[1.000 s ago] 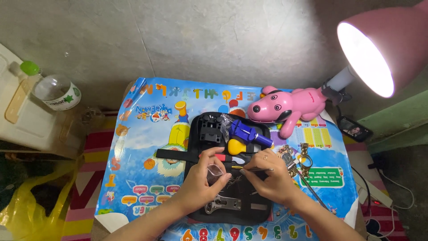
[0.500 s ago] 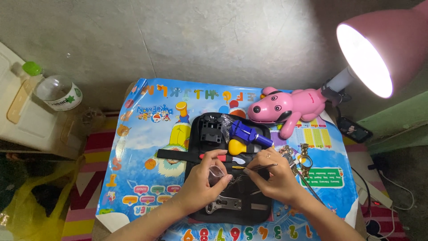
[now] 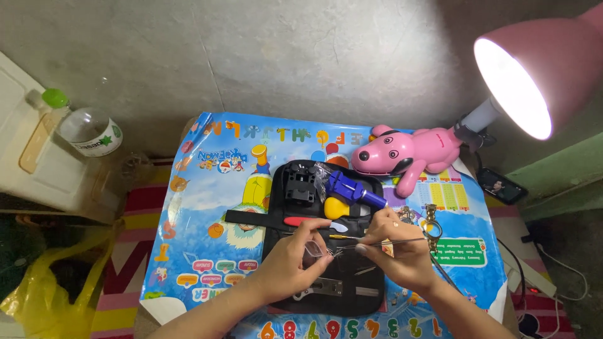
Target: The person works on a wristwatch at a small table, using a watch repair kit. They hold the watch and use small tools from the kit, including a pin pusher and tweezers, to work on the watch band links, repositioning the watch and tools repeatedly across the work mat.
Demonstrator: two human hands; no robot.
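My left hand (image 3: 295, 260) pinches a small clear plastic piece (image 3: 312, 249) between thumb and fingers above an open black tool case (image 3: 279, 207). My right hand (image 3: 397, 247) grips thin metal tweezers (image 3: 352, 246), their tips pointing left at the clear piece. The two hands nearly touch over the case's middle. In the case lie a black block holder (image 3: 299, 184), a blue tool (image 3: 348, 189), a yellow rounded tool (image 3: 336, 208), a red-handled tool (image 3: 300, 221) and small metal pieces (image 3: 326, 287).
The case lies on a small table covered with a colourful alphabet mat (image 3: 201, 207). A pink dog-shaped lamp base (image 3: 405, 154) with a lit pink shade (image 3: 534, 75) stands at right. A metal watch (image 3: 430, 223), a phone (image 3: 499, 186), a plastic bottle (image 3: 88, 129) and a yellow bag (image 3: 44, 295) lie around.
Both hands stay over the case with only small shifts; the tweezers' tips have closed in on the clear piece in my left fingers.
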